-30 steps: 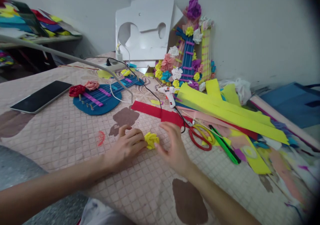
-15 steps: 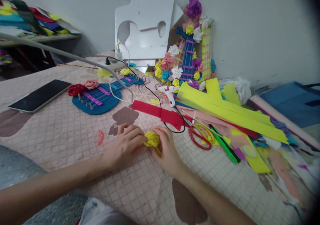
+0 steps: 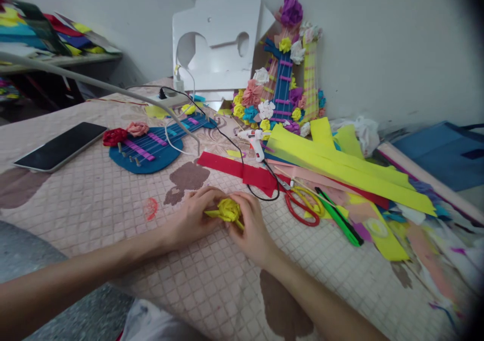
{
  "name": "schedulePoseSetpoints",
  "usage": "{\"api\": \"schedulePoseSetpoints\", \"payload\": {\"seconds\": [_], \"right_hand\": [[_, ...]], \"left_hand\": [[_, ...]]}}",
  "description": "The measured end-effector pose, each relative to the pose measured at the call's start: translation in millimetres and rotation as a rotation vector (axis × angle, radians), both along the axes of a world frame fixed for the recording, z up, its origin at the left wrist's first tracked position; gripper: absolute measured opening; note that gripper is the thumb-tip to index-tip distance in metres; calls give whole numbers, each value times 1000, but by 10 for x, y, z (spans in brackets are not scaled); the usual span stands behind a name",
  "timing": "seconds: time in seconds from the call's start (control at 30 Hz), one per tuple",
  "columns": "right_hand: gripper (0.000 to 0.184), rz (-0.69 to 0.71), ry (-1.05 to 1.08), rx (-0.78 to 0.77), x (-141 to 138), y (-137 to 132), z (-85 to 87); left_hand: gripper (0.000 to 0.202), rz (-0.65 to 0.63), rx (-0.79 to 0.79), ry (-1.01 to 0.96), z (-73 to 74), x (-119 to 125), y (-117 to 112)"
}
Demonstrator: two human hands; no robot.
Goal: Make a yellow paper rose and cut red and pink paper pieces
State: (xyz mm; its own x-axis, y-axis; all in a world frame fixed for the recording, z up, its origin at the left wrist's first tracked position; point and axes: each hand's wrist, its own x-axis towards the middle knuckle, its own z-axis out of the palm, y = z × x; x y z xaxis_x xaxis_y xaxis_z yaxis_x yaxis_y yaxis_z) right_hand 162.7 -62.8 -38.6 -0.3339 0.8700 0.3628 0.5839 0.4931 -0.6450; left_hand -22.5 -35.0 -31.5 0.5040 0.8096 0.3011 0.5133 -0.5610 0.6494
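Between my two hands is a yellow crepe paper flower [image 3: 229,210], with a strip end poking out to the left and another at the lower right. My left hand [image 3: 198,212] closes on its left side, the thumb underneath out of sight. My right hand [image 3: 249,225] pinches it from the right with fingers bent over the petals. Beyond my hands lies a red paper strip [image 3: 221,164]. To the left rests a blue toy guitar [image 3: 147,152] bearing a red paper rose [image 3: 115,137] and a pink one.
Red-handled scissors [image 3: 300,210], a green box cutter [image 3: 342,223] and yellow paper strips [image 3: 351,169] lie at the right. A white glue gun [image 3: 255,141] and its black cord sit behind. A black-screened phone [image 3: 60,147] lies left; decorated guitars [image 3: 283,89] lean on the wall.
My left fingers have shifted back and up along the flower, uncovering a yellow strip end at its left. My right hand keeps nearly the same place.
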Motion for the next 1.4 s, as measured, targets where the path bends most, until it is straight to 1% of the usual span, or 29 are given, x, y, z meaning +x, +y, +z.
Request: {"api": "schedulePoseSetpoints", "payload": {"seconds": [0.2,0.33,0.57,0.63,0.73,0.83,0.9,1.0,1.1,1.27,1.4], "right_hand": [[59,-4,-2,22,-4,-2,-28],[61,-18,1,22,2,1,-38],[56,-40,22,14,11,3,-68],[57,-41,53,19,24,3,-55],[58,-50,95,30,94,1,-7],[57,-77,89,44,236,-16,47],[57,-107,76,56,342,-37,66],[58,-160,78,63,459,-60,54],[58,-181,89,56,502,-55,10],[60,-165,81,77,503,-28,-54],[59,-158,91,71,501,-37,-66]], "left_hand": [[39,37,-86,-59,-3,42,-12],[38,60,-57,-54,-10,52,-5],[42,48,-58,-90,-33,56,-14],[43,45,-36,-103,-11,73,-6],[42,32,-2,-101,76,146,18],[40,-5,16,-110,167,292,53],[41,-40,14,-125,190,411,81],[43,-88,-11,-157,156,565,130],[45,-127,-74,-207,75,637,174],[49,-164,-188,-286,-57,619,200],[56,-198,-211,-316,-116,606,185]]}}
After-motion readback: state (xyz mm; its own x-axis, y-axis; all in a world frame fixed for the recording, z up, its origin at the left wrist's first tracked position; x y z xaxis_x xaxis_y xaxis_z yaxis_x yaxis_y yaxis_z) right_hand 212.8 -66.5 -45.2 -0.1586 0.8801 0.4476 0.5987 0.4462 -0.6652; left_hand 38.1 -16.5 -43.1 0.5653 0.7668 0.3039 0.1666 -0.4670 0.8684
